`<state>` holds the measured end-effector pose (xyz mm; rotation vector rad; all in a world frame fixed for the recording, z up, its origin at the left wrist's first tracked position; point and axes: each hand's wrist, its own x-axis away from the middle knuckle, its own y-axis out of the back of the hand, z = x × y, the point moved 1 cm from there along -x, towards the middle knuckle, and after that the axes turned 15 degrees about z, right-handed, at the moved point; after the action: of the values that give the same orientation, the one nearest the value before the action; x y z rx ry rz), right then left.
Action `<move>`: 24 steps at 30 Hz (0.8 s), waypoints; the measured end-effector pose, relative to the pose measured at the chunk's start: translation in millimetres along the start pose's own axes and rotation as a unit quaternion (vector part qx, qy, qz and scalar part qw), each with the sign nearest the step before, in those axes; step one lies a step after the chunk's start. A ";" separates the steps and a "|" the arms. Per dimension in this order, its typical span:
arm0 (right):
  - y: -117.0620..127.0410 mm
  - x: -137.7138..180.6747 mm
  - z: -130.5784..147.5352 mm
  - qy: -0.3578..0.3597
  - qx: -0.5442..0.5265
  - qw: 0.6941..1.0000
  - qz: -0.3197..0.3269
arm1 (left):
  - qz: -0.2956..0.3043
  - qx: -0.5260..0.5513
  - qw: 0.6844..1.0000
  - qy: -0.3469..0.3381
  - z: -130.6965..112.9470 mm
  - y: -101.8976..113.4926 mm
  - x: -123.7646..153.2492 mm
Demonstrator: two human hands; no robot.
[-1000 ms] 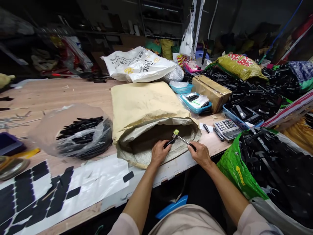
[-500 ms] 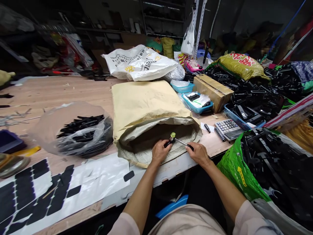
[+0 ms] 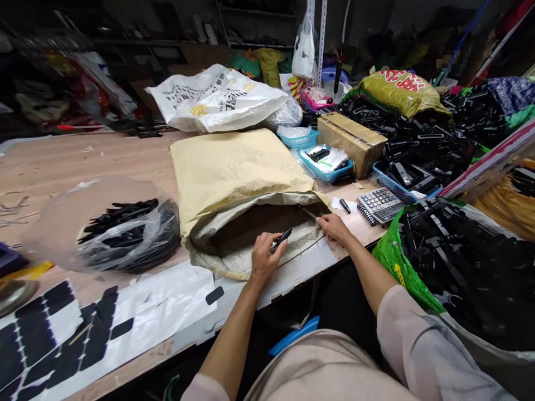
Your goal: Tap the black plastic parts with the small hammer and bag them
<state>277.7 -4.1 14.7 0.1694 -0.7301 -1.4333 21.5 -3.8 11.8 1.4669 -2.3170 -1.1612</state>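
Note:
My left hand [image 3: 264,257] pinches a small black plastic piece [image 3: 282,237] over the open mouth of a tan woven sack [image 3: 234,172] lying on the wooden table [image 3: 83,161]. My right hand [image 3: 332,227] is closed on the handle of a thin metal tool [image 3: 310,214], whose far end points into the sack's mouth and is hidden there. The two hands are a short way apart at the sack's front lip.
A clear bag of black parts [image 3: 121,231] lies left of the sack. Black pads on white sheet [image 3: 62,328] sit at the near left. A calculator [image 3: 381,203], blue trays [image 3: 326,164], a cardboard box [image 3: 351,142] and a green bag of black parts [image 3: 455,262] crowd the right.
The tool's yellow-green head, earlier over the black piece, has swung away into the sack's mouth. My right hand moved back and right, my left hand stayed with the black piece.

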 end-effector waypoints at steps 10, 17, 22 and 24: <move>-3.0 -2.2 -2.1 -0.007 0.010 1.000 -0.008 | 0.353 -0.065 0.927 0.113 -17.2 -55.9 154.7; -2.8 5.3 6.2 -0.007 0.079 0.996 -0.041 | 0.464 0.000 0.861 0.206 -31.3 -38.2 120.1; -4.1 3.3 7.2 -0.020 0.114 0.992 -0.050 | 0.244 0.157 0.943 0.160 -30.8 14.2 18.3; -4.7 2.3 7.7 -0.024 0.126 0.990 -0.053 | 0.072 0.097 0.972 0.204 -5.9 33.4 -30.2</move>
<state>269.6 -4.5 19.1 0.3761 -0.9541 -1.4467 16.4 25.2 46.4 1.4083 -2.2414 -0.5445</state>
